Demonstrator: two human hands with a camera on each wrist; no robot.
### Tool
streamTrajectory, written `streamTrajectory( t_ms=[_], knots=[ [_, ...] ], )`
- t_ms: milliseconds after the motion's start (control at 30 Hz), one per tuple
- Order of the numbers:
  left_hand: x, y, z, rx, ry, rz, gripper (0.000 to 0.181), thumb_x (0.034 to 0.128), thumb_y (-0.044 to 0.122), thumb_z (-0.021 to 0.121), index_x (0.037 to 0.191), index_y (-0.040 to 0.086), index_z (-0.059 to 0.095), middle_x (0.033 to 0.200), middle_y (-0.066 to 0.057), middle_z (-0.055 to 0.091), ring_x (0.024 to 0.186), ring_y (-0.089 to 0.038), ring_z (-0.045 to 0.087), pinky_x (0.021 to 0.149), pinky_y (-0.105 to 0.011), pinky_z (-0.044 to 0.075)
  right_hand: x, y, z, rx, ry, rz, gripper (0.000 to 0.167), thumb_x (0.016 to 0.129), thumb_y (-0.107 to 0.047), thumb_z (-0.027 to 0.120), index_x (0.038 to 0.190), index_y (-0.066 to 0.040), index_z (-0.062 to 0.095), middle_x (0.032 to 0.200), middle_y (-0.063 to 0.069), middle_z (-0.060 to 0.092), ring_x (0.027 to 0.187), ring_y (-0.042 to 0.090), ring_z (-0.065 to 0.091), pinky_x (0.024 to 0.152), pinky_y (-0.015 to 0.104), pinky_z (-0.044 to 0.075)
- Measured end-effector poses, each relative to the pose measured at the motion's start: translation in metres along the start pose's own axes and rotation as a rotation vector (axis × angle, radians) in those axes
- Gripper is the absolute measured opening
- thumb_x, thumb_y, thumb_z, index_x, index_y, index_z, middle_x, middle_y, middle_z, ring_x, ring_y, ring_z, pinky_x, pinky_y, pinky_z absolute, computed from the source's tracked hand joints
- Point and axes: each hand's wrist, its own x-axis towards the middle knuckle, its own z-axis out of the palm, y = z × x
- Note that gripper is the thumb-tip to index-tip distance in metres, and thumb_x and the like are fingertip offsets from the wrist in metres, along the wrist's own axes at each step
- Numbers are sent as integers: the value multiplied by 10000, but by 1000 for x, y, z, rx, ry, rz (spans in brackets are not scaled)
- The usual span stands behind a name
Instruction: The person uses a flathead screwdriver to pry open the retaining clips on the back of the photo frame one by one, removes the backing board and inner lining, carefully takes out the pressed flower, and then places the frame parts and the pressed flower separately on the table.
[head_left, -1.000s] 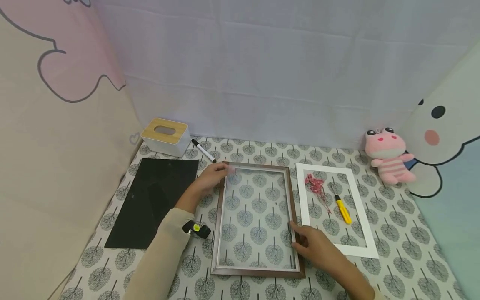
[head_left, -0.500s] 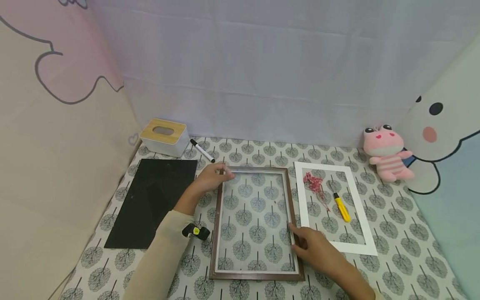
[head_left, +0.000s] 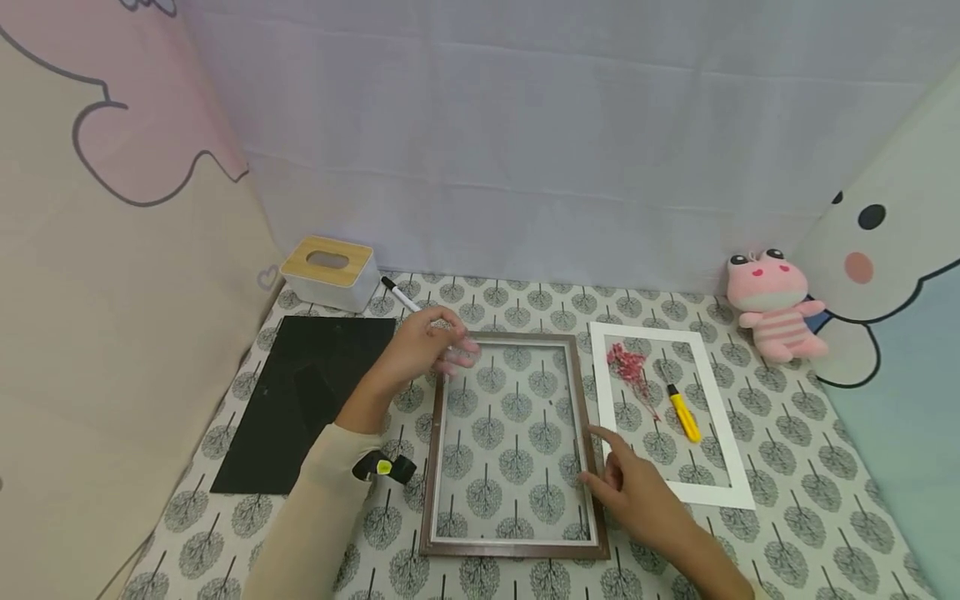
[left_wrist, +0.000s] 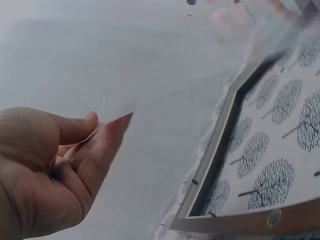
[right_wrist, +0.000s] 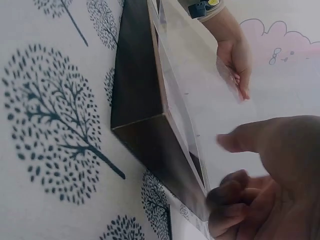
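Observation:
In the head view, a brown frame (head_left: 517,551) lies on the patterned cloth between my hands. My left hand (head_left: 427,342) pinches the edge of a clear sheet (left_wrist: 165,75) above the frame's far left corner. The left wrist view shows that sheet tilted up, clear of the frame there. Along the frame's right side, my right hand (head_left: 637,492) has its index finger extended and its thumb reaching over the edge, with a gap between them. The other fingers are partly bent beside the frame in the right wrist view; how firmly they touch it I cannot tell.
A white mat border (head_left: 731,425) lies at right, with a dried red flower sprig (head_left: 630,367) and yellow cutter (head_left: 684,415) inside its outline. At left are a black backing board (head_left: 300,400), tissue box (head_left: 330,271) and marker (head_left: 400,293). A pink plush (head_left: 772,308) sits at back right.
My left hand has risen slightly and lifted the clear sheet's corner. The right index finger has straightened away from the thumb. The frame has slid slightly toward me.

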Motion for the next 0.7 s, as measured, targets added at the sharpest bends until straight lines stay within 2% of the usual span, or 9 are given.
streamTrajectory(
  t_ms=[133, 233, 300, 400, 467, 567, 700],
  knots=[
    [-1, 1, -4, -90, -21, 29, 289, 1121, 205, 545, 1250, -53, 555, 1160, -196, 793, 901, -232, 824, 696, -312, 657, -2, 1, -1, 107, 77, -20, 500, 1024, -296, 716, 1463, -112, 559, 753, -39, 506, 597, 24, 401, 546, 234, 417],
    [-2, 1, -6, -134, -40, 40, 234, 1127, 200, 530, 1207, -17, 564, 1206, -197, 784, 895, -189, 824, 702, -300, 656, -4, 1, -2, 198, 57, -69, 294, 1052, -287, 671, 1262, -81, 673, 842, 8, 585, 678, 52, 511, 600, 237, 478],
    [-2, 0, -6, -148, -38, 44, 179, 1130, 200, 520, 1162, 35, 583, 1201, -181, 790, 885, -175, 823, 701, -295, 655, -5, 2, -3, 298, 23, -138, 245, 1079, -223, 624, 1191, -8, 662, 879, 84, 644, 717, 110, 607, 624, 265, 544],
    [-2, 0, -6, -174, -28, 43, 154, 1129, 213, 526, 1124, 79, 601, 1148, -119, 811, 883, -172, 821, 699, -284, 652, -5, 3, -6, 491, -50, -255, 227, 1094, -87, 554, 1184, 120, 579, 912, 197, 702, 717, 189, 705, 609, 335, 613],
    [-2, -1, -6, -179, -24, 42, 168, 1123, 235, 544, 1101, 74, 589, 1099, -98, 810, 892, -172, 821, 702, -281, 652, -5, 4, -9, 609, -98, -308, 241, 1094, -17, 510, 1221, 186, 515, 919, 204, 725, 690, 205, 731, 581, 386, 626],
    [-5, 0, -6, -185, -30, 47, 175, 1108, 239, 581, 1149, 70, 596, 1104, -98, 806, 925, -176, 818, 739, -291, 657, -6, 4, -12, 712, -123, -314, 257, 1090, 2, 501, 1266, 188, 495, 940, 151, 757, 695, 170, 750, 568, 414, 628],
    [-12, 1, -7, -180, -78, 55, 271, 1096, 186, 596, 1334, 57, 601, 1219, -147, 787, 977, -196, 814, 852, -369, 660, -8, 3, -13, 762, -109, -279, 246, 1091, -20, 519, 1283, 133, 533, 955, 102, 779, 714, 160, 766, 567, 435, 628]
  ],
)
